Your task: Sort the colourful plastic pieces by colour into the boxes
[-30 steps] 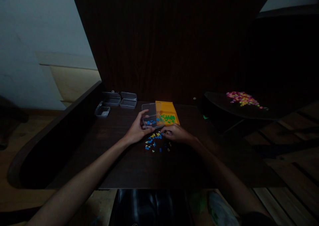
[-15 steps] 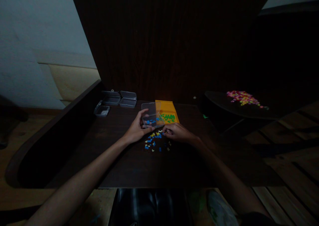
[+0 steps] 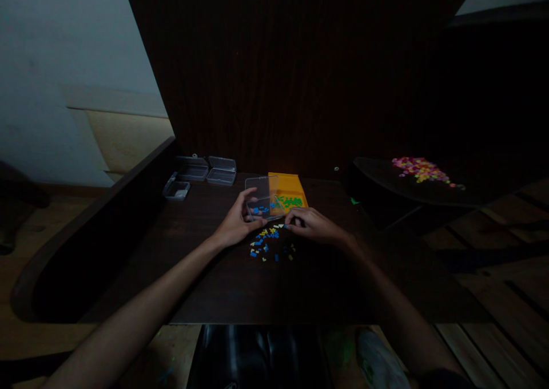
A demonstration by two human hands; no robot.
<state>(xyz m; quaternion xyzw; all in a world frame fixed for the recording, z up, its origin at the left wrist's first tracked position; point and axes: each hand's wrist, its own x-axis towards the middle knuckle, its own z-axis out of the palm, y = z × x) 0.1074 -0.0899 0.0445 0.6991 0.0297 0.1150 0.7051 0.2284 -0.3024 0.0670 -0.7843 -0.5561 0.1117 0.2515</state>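
Observation:
My left hand (image 3: pixel 235 222) grips a clear plastic box (image 3: pixel 259 184) by its left side, with the hinged lid raised. Several small blue pieces (image 3: pixel 259 210) lie inside it. Just to the right, my right hand (image 3: pixel 315 225) has its fingers pinched on a tiny blue piece (image 3: pixel 286 226). Below both hands, loose blue, yellow and cream pieces (image 3: pixel 266 235) are scattered on the dark table (image 3: pixel 214 292). Behind the right hand stands an open yellow box (image 3: pixel 285 181), partly seen through the clear lid, with green pieces (image 3: pixel 292 202) in it.
Several clear plastic boxes (image 3: pixel 222 174) with open lids stand at the back left. A raised side panel (image 3: pixel 103 206) borders the table on the left. On a dark surface at the right lies a heap of pink, red and yellow bits (image 3: pixel 422 170). A tall dark panel (image 3: pixel 291 80) rises behind.
My right hand has lifted slightly away from the loose pieces, up and to the right, with the blue piece between its fingertips. The left hand and clear box have hardly moved.

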